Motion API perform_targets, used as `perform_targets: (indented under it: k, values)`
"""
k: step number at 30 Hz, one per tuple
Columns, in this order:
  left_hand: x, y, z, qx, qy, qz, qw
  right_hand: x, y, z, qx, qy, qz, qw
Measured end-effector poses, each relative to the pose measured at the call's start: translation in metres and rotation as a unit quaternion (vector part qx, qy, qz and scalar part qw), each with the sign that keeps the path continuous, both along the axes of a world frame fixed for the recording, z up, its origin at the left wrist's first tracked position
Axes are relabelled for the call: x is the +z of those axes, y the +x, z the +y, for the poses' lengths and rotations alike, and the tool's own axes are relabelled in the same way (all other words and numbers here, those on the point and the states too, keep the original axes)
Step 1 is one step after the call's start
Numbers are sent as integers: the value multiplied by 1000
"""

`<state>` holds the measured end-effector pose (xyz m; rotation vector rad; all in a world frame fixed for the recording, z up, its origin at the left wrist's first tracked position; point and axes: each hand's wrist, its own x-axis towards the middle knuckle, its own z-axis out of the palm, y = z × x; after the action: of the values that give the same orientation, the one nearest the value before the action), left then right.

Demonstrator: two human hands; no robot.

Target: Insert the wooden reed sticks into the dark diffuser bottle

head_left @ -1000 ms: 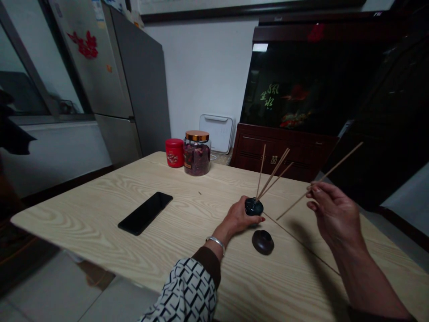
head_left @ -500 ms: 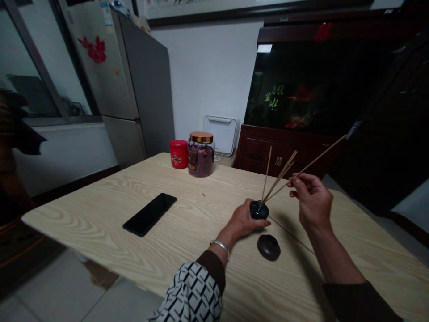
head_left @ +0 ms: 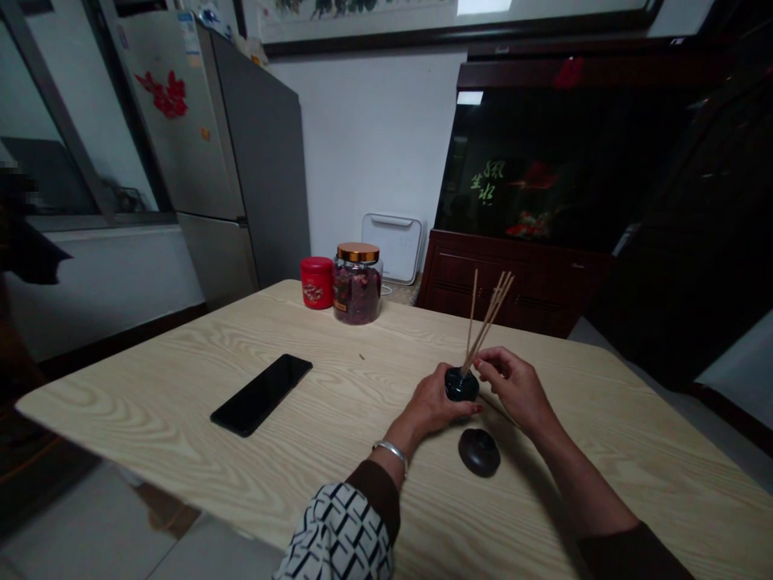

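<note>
A small dark glass bottle (head_left: 462, 385) stands on the table with several thin reed sticks (head_left: 488, 321) fanning up out of its mouth. Wrapped round the bottle's left side is my left hand (head_left: 433, 400), its thumb along the front. My right hand (head_left: 513, 385) is closed in a pinch at the lower ends of the sticks, just above the bottle's mouth; its fingertips partly cover what they grip. A dark brown rounded lid (head_left: 479, 452) lies in front of the bottle. Another thin stick (head_left: 498, 411) lies on the tabletop, partly behind my right hand.
On the wooden table (head_left: 271, 467) a black phone (head_left: 262, 395) lies to the left. A red canister (head_left: 317, 283) and a glass jar with a copper-coloured lid (head_left: 357, 286) stand at the far edge. Beyond are a fridge (head_left: 208, 161) and a dark cabinet (head_left: 471, 274).
My right hand has come down and left along the slanted stick to the bottle's mouth. That stick now stands steeper, among the others. My left hand keeps its grip on the bottle.
</note>
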<state>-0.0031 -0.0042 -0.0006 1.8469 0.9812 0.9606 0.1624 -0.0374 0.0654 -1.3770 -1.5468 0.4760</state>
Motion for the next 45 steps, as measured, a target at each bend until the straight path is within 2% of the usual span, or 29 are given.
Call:
perform_targets:
  k: [2,4,6,9,13,18,20,22,24,27,29,32,34,38,41,45]
  values:
    - [0,0,0,2,-2,-1,1000,-4,17,-9,0,-26,-51,998]
    - [0,0,0,1,-3,-1,1000,-9,40,-21,-4,-59,-156,986]
    - [0,0,0,0,-1,-1,1000,-15,63,-35,-12,-120,-297,947]
    - [1,-1,0,0,-1,-2,1000,-25,83,-53,-28,-205,-455,866]
    - [-1,0,0,-1,-1,-6,1000,-26,74,-57,-41,-246,-541,803]
    - [-1,0,0,3,8,-13,1000,-15,55,-41,-4,-246,-593,767]
    - [0,0,-1,0,4,-14,1000,-12,61,-38,-7,-251,-584,772]
    - [1,-1,-1,-4,0,-12,1000,-12,76,-39,-23,-251,-540,803]
    - [2,-1,-1,-2,-2,-7,1000,-11,98,-41,-31,-224,-448,865]
    - [1,-1,-1,4,-6,-1,1000,-2,120,-44,-41,-143,-217,965]
    - [0,-1,-1,7,-7,1,1000,11,116,-44,-73,-77,-36,994]
    - [-1,-1,-1,7,-8,-1,1000,33,80,-43,-105,35,165,980]
    - [-2,-1,-1,5,-7,-3,1000,44,50,-39,-95,89,220,967]
    - [-1,-1,-1,5,-6,-2,1000,50,9,-24,-58,150,215,963]
    - [1,-1,-1,2,-7,1,1000,45,1,-13,-42,153,199,967]
    - [1,-1,-1,4,-9,1,1000,35,1,-3,-31,123,184,975]
